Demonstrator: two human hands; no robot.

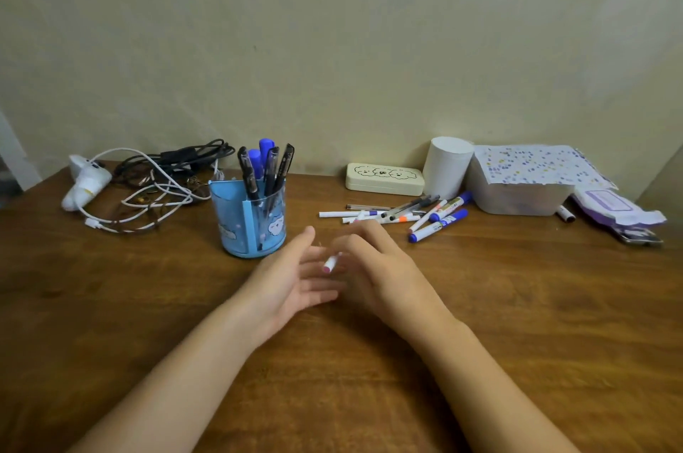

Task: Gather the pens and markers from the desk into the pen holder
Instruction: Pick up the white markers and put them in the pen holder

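A blue pen holder (236, 227) stands left of centre on the wooden desk (111, 305), with several dark pens and blue markers (263, 164) upright in it. A loose pile of white pens and blue-capped markers (403, 216) lies to its right. My right hand (373, 264) is closed around a white marker with a pink end (330, 263), whose tip points at my left palm. My left hand (292, 275) is open, palm up, right beside it, just in front of the holder.
Tangled black and white cables (159, 186) with a white charger lie at the back left. A cream case (384, 178), a white cylinder (447, 166), a covered box (521, 186) and a purple packet (617, 212) line the back right. One more marker (565, 213) lies by the box.
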